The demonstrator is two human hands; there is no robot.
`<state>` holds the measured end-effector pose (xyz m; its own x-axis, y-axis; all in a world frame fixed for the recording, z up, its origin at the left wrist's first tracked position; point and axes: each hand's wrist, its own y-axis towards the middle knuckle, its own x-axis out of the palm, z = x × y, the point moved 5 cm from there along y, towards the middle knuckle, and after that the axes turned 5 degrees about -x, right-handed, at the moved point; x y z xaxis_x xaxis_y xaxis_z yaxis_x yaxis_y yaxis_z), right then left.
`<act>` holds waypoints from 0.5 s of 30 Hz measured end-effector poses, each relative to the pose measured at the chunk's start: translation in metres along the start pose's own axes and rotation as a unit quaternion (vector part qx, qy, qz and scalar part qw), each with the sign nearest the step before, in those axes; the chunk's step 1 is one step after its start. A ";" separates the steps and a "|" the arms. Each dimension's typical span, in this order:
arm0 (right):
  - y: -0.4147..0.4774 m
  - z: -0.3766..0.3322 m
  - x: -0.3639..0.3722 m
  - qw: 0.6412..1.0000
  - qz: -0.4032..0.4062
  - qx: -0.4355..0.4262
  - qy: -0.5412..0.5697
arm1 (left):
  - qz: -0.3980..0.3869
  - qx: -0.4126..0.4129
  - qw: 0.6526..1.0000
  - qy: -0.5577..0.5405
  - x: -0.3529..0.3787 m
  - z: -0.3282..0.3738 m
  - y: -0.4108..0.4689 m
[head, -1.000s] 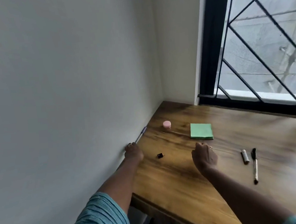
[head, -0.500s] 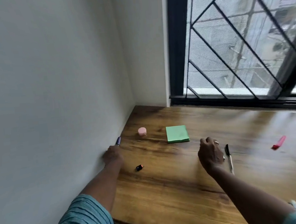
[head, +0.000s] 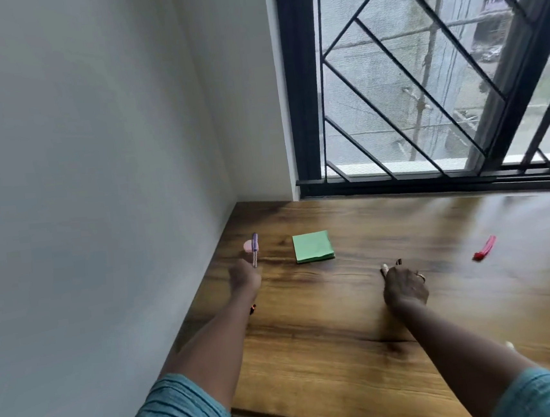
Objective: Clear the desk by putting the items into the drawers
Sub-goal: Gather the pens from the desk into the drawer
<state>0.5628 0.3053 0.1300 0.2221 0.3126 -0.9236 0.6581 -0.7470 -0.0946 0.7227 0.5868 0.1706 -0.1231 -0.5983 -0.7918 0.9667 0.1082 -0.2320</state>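
Gripping slim purple pen (head: 255, 249), grained wooden desk (head: 344, 319)

A single head view looks down over the near edge of the desk (head: 348, 352). It faces the window (head: 422, 76) behind the desk, close up.

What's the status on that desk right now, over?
Left hand grips purple pen. Right hand grips two pens, tips showing. Green notepad, red item lie on desk. No drawer in view.

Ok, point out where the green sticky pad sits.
Head view: the green sticky pad lies flat on the wooden desk, far left, just right of the purple pen in the left hand.
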 end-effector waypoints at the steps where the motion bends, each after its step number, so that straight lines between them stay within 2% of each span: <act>1: 0.000 0.000 0.000 1.000 0.000 0.004 -0.002 | -0.008 0.000 1.000 -0.017 0.004 0.003 -0.004; 5: -0.001 0.003 -0.007 1.000 -0.002 0.016 0.007 | -0.028 0.010 0.997 -0.078 0.023 0.006 -0.024; 8: -0.008 0.015 -0.013 0.998 -0.013 0.050 0.031 | -0.047 0.022 0.996 -0.074 0.032 0.003 -0.046; 15: -0.052 0.049 -0.030 0.988 0.016 0.105 0.116 | -0.094 0.053 0.991 -0.074 0.025 -0.011 -0.104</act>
<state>0.4869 0.3064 0.1441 0.4160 0.3947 -0.8193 0.4897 -0.8564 -0.1639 0.6167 0.5694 0.1692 -0.2758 -0.7114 -0.6465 0.9490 -0.0945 -0.3008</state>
